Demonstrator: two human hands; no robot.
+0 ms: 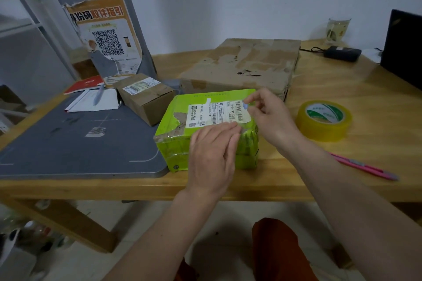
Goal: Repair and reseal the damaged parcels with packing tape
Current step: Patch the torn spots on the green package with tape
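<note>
The green parcel (206,130) sits near the table's (319,173) front edge, its wrap torn beside the label (217,113). I see my left hand (213,155) flat on it, fingers pressed together. My right hand (269,116) pinches something small at the label's corner; what, I cannot tell. The tape roll (323,120) lies to the right, a pink cutter (365,166) nearer me.

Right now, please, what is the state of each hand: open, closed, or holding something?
Left hand: open, straight fingers pressing on the green parcel.
Right hand: fingertips pinching at the parcel's label edge; what it holds cannot be told.
</note>
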